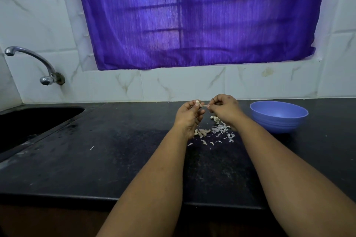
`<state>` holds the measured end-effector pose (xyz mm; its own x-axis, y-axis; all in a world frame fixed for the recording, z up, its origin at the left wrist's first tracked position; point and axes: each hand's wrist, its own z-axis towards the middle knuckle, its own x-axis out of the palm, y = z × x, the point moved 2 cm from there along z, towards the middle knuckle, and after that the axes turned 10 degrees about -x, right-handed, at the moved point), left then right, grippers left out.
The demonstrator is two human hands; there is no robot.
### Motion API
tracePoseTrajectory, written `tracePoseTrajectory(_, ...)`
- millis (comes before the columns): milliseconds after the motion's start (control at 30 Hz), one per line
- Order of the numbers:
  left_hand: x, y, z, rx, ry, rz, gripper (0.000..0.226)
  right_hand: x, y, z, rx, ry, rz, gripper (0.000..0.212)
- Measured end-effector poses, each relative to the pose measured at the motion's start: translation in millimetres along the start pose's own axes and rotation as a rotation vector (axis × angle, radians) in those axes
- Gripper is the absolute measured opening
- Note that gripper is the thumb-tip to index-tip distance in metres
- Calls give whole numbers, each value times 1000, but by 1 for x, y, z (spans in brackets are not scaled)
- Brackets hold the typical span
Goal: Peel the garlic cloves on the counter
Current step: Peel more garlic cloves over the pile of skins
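Note:
My left hand (189, 115) and my right hand (224, 109) are raised together above the black counter (115, 159), near the back wall. A pale garlic clove (199, 103) is pinched between the fingertips of my left hand, and my right hand's fingertips pinch a strip of its skin (206, 105). Below my hands lie several garlic cloves (202, 132) and a scatter of white peel flakes (223, 131). A few more cloves (215, 118) sit partly hidden under my right wrist.
A blue plastic bowl (279, 116) stands on the counter right of my hands. A dark sink (28, 123) is set into the counter at the left, with a metal tap (32, 59) on the tiled wall. A purple curtain (192, 15) covers the window.

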<state>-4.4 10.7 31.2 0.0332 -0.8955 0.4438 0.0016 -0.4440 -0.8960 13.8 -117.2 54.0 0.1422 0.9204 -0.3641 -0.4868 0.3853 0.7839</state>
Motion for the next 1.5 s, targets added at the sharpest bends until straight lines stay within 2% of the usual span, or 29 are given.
tracePoseTrajectory(400,-2,3,2,75,-51,139,3,1,0,2,-37,3,80,20)
tracePoseTrajectory(633,-4,3,1,100,-53,187,6,5,-1,-1,-92,36,92,13)
tracePoseTrajectory(800,-2,5,2,91,-43,168,2,6,-6,2,-64,73,69,24)
tracePoseTrajectory(933,0,6,3,103,-59,174,10,9,-8,4,-29,109,51,24)
tracePoseTrajectory(1033,1,6,2,115,-72,202,4,9,-8,4,-27,111,58,23)
tracePoseTrajectory(1167,1,7,4,215,-120,347,6,9,-7,4,-58,130,-43,19)
tracePoseTrajectory(1367,-2,5,5,433,-242,727,7,9,-5,2,-45,99,-85,31)
tracePoseTrajectory(1500,-2,4,4,488,-294,811,6,11,-4,2,-68,79,-106,33)
